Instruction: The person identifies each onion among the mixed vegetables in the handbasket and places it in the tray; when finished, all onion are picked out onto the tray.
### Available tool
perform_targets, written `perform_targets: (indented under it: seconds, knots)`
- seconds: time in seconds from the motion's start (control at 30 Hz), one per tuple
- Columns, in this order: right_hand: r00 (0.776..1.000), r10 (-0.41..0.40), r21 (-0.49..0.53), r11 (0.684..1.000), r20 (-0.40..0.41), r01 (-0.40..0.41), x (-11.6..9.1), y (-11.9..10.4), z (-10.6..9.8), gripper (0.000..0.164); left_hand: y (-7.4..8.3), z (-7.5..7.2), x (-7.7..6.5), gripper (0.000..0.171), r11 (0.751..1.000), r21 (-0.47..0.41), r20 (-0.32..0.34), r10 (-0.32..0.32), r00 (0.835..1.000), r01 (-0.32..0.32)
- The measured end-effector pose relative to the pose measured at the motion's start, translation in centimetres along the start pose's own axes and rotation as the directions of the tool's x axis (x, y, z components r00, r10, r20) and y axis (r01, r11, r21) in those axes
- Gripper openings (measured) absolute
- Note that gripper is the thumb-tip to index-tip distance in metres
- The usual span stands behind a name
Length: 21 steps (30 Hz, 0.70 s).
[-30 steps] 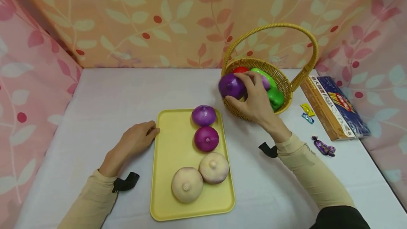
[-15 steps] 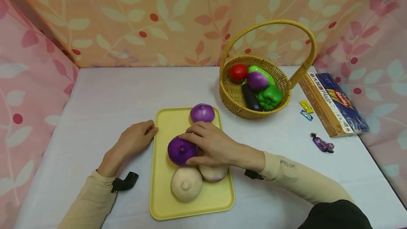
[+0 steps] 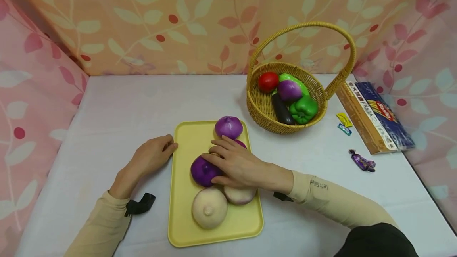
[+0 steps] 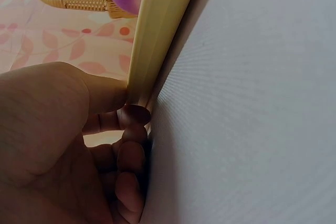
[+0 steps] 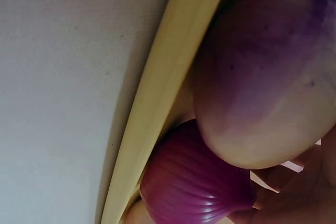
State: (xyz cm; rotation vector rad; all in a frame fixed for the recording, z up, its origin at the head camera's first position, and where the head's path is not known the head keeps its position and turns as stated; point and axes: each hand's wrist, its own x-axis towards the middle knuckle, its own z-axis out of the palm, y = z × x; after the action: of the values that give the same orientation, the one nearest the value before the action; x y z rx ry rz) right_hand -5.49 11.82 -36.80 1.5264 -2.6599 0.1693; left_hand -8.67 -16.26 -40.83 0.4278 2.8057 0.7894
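Note:
My left hand (image 3: 155,154) pinches the left edge of a yellow tray (image 3: 191,138), its thumb (image 4: 107,94) against the rim and the other fingers curled. Over the middle of the tray, my right hand (image 3: 240,163) holds a dark purple onion (image 3: 202,173), fingers over its top and thumb at its near side. A lighter purple onion (image 3: 229,127) sits at the tray's far end. Partly hidden under the right hand is a magenta onion (image 5: 197,182). Beside it lies a white and purple turnip (image 5: 268,77), partly covered too. Another pale turnip (image 3: 209,208) rests nearer me.
Back right, a wicker basket (image 3: 262,119) with a tall handle holds a tomato (image 3: 268,82), a small eggplant (image 3: 282,109), green peppers (image 3: 303,109) and a purple onion (image 3: 289,91). Wrapped candies (image 3: 362,161) and pasta packages (image 3: 378,116) lie at the right. Patterned curtains enclose the table.
My right hand has brought the dark purple onion out of the basket, left and toward me, onto the tray. In the last half second it shifted slightly. My left hand stays at the tray edge.

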Motion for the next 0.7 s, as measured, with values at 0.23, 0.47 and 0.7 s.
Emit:
perform_targets:
  seconds: [0.23, 0.47, 0.7]
  knots:
    - [1.0, 0.005, 0.001, 1.0, 0.008, -0.005, 0.0, 0.0, 0.0, 0.059, -0.1, 0.1, 0.1, 0.022, 1.0, 0.007, -0.001, 0.005, 1.0, -0.005]
    - [0.999, 0.004, 0.023, 1.0, -0.044, -0.003, -0.1, 0.4, -0.3, 0.056, 0.0, 0.0, 0.1, 0.021, 1.0, 0.009, 0.0, 0.003, 1.0, -0.003]
    - [0.948, 0.111, 0.062, 0.993, -0.299, -0.097, -1.1, 4.6, -2.0, 0.043, 0.0, 0.0, 0.0, 0.02, 1.0, 0.008, -0.001, 0.0, 1.0, 0.0]
